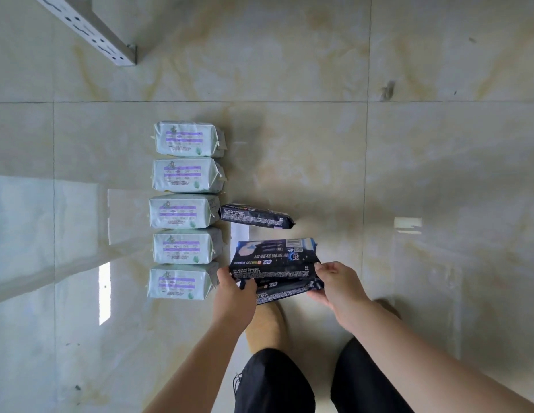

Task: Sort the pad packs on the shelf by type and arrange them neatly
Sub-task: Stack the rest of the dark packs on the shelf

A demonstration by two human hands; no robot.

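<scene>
Several pale green pad packs [185, 210] lie in a straight column on the tiled floor. To their right, one dark blue pad pack [256, 217] lies alone. Below it I hold a bundle of dark blue packs [276, 263], with a second pack [285, 291] partly showing underneath. My left hand [234, 286] grips the bundle's left end. My right hand [337, 281] grips its right end, thumb on top. The bundle sits just right of the lowest green pack [179, 281].
A white perforated metal shelf leg [89, 28] crosses the top left corner. My knees in black shorts [274, 380] fill the bottom middle. Glossy beige floor tiles [408, 174] spread to the right and beyond the packs.
</scene>
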